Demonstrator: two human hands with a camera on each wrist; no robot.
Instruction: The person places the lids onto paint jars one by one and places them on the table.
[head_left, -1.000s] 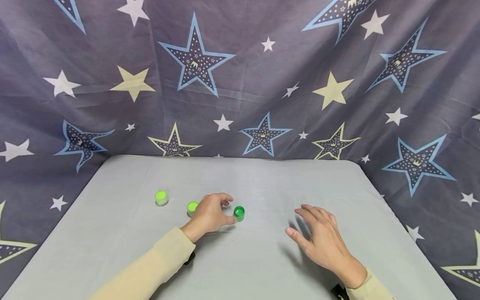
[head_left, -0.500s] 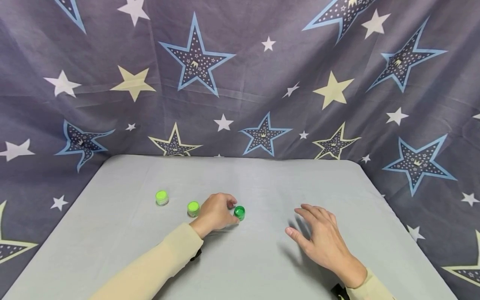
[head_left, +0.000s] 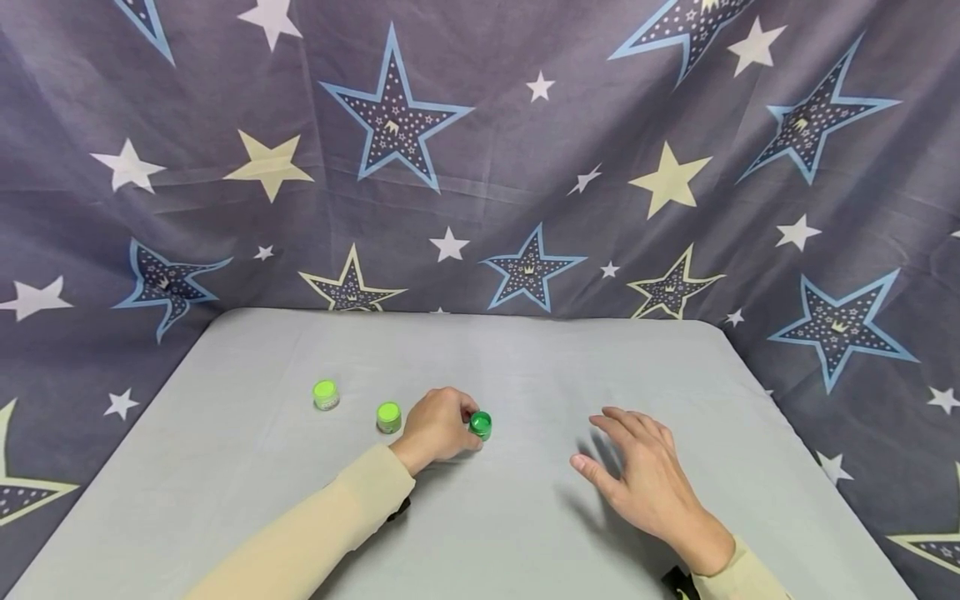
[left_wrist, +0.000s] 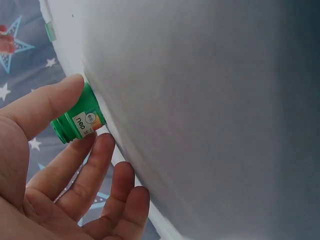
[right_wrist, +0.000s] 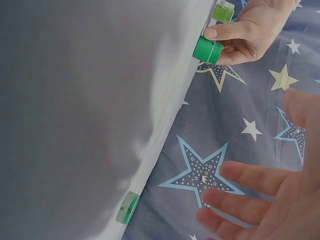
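Observation:
A small dark green jar with a ridged rim and a white label stands on the grey table. My left hand pinches it from the left, thumb on the near side and fingertips on the far side. The left wrist view shows thumb and two fingertips touching the jar; the other fingers are bent below it. My right hand hovers over the right part of the table, fingers spread and relaxed, holding nothing. Two jars with bright lime tops, a nearer one and a farther one, stand to the left.
A grey cloth covers the table. Behind it hangs a dark curtain printed with stars. A small green, partly see-through item shows in the right wrist view; its kind is unclear.
My left hand has moved slightly right and its thumb and fingers have closed onto the dark green jar. The right hand has stayed in place.

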